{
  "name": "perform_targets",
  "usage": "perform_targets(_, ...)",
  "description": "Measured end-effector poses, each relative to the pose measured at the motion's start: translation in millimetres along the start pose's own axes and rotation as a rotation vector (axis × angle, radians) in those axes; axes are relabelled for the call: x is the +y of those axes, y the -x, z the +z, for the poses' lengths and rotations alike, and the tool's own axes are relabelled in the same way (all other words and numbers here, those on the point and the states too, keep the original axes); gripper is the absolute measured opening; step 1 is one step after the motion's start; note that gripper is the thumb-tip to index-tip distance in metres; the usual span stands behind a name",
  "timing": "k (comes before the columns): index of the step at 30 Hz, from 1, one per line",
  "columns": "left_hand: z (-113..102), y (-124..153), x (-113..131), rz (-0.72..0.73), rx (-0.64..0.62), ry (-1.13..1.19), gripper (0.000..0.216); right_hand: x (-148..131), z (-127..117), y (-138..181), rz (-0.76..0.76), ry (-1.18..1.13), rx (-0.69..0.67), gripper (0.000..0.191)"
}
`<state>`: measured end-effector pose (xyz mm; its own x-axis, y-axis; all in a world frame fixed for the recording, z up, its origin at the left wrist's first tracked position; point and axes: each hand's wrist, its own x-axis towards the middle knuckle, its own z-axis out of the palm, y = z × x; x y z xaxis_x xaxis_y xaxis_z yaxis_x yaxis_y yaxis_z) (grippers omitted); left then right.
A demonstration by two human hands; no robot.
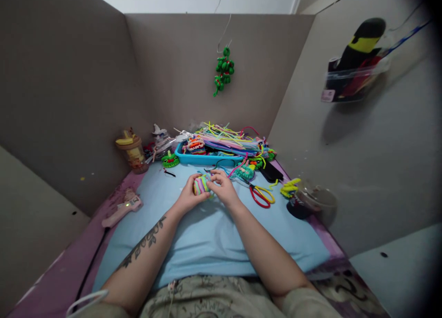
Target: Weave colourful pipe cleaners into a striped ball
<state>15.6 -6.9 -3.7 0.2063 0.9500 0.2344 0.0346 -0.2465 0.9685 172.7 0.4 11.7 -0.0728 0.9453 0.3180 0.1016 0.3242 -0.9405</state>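
Note:
Between my hands is a small striped pipe-cleaner piece (pixel 201 185) in pink, yellow, green and purple. My left hand (pixel 190 192) wraps round its left side, thumb along the near edge. My right hand (pixel 223 188) has its fingers bent at the piece's right side; whether they pinch a strand there is too small to see. Both hands are just above the light blue cloth (pixel 200 235). Right of them lie scissors (pixel 261 196) with red and yellow handles. A teal pipe-cleaner piece (pixel 246 171) lies just beyond my right hand.
Behind the hands stands a blue tray (pixel 207 160) heaped with pipe cleaners (pixel 228 140). A pink glue gun (pixel 124 208) rests at left, near a cup (pixel 131 152). At right are a black phone-like object (pixel 271 172) and a clear container (pixel 319 199). Grey partitions (pixel 172 69) enclose the table.

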Motion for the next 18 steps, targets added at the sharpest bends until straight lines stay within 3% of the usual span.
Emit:
perform_targets(2,-0.3,0.7,3.6,-0.022,-0.027,0.007,0.067,-1.3,-3.1,-0.4,0.022,-0.060,-0.019,0.020)
perform_targets(5,-3.3,1.9,8.1,-0.060,-0.100,0.029,0.066,-4.9,-12.7,-1.4,0.033,-0.141,-0.185,0.020)
perform_targets(8,-6.9,3.1,9.9,-0.087,-0.178,0.067,0.064,-10.5,-24.3,-2.3,-0.025,-0.107,-0.354,0.019)
perform_targets(11,-8.3,3.8,8.4,-0.107,-0.267,0.096,0.062,-15.8,-30.1,-2.0,-0.075,-0.073,-0.432,0.018)
perform_targets(14,-8.0,3.8,6.4,-0.083,-0.304,0.067,0.063,-16.8,-27.2,-0.6,-0.108,-0.048,-0.394,0.017)
perform_targets(18,-7.9,3.6,6.9,-0.051,-0.279,0.041,0.065,-10.7,-19.5,-1.0,-0.130,-0.046,-0.236,0.016)
